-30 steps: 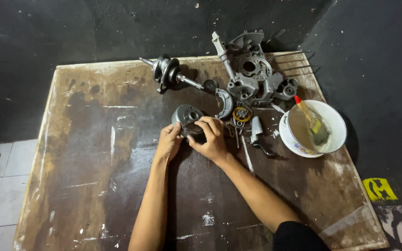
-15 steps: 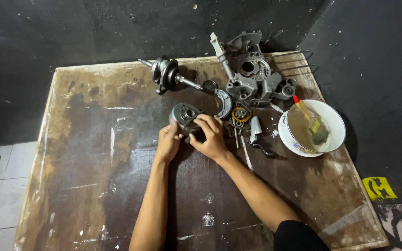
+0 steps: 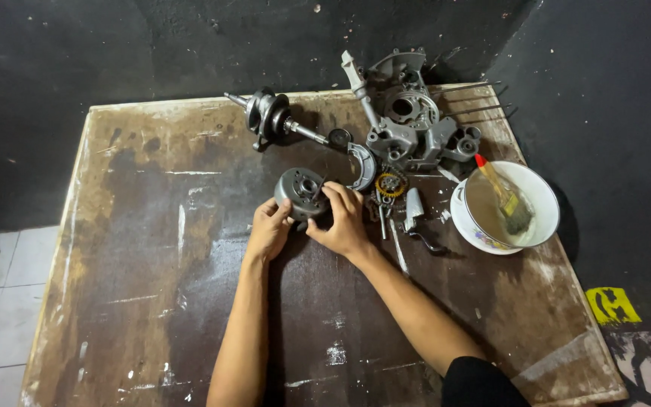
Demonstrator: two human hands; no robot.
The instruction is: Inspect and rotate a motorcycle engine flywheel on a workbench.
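Observation:
Both hands meet on a round grey metal flywheel (image 3: 297,190) that rests tilted on the worn wooden table (image 3: 152,249). My left hand (image 3: 269,230) grips its lower left rim. My right hand (image 3: 343,220) holds its right side, fingertips over the open face. A crankshaft (image 3: 271,118) lies just behind the flywheel. A curved metal shoe (image 3: 364,167) and a small gear with a yellow ring (image 3: 390,185) sit right of my right hand.
A grey engine case half (image 3: 408,120) stands at the back right with long studs pointing right. A white bowl (image 3: 540,203) with murky liquid and a red-handled brush (image 3: 505,196) sits at the right edge. Small metal parts (image 3: 414,215) lie between. Dark walls surround the table.
The hands and flywheel stay almost in place; the fingers shift slightly on the part.

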